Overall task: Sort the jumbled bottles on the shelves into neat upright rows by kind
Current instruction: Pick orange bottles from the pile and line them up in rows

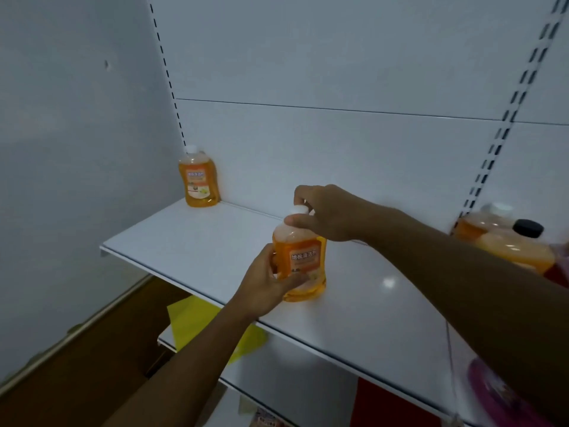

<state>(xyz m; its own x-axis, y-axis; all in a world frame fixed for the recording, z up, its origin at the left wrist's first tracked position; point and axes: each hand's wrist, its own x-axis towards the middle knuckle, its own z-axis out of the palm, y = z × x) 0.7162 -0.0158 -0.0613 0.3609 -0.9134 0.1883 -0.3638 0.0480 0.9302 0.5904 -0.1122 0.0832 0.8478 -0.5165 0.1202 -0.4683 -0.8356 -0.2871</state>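
Dim, cool, bluish light overall; back panel [338,72] and side wall [61,118] read grey-blue, flat, no hard shadows; one small bright glare spot on the white shelf [388,283], right of centre, hinting at a source overhead; amber bottle [303,263] in the middle fairly sharp, label legible; far bottle [198,180] in the left corner softer, with a faint shadow behind it; bottles at the right edge [511,238] smeared by motion blur; slotted uprights [508,118] bow outward, wide-angle distortion; near forearms dark, underlit; lower left murky.
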